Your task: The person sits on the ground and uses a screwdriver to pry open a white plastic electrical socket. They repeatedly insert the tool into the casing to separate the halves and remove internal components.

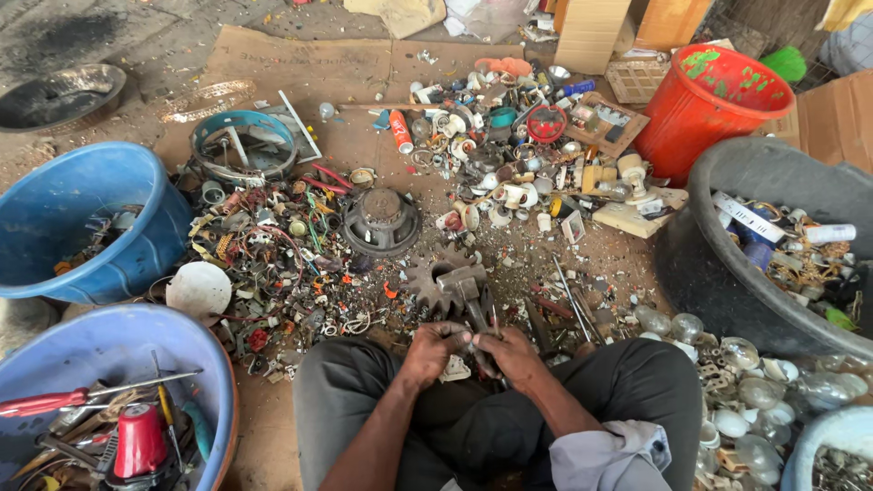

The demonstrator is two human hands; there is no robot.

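Your left hand (pixel 435 350) and right hand (pixel 514 356) seem clamped on a small part (pixel 457 366), sorted tubs (pixel 55 218) beside them, much scrap (pixel 300 273) beyond them unsorted.

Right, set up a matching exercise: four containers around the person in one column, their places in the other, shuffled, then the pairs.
Things:
1. red bucket
2. black tub
3. metal pan
4. blue basin with tools

Places:
A. far left, top of view
B. near left, beside the knee
C. far right, top of view
D. right, holding scrap

Pairs: 1-C, 2-D, 3-A, 4-B
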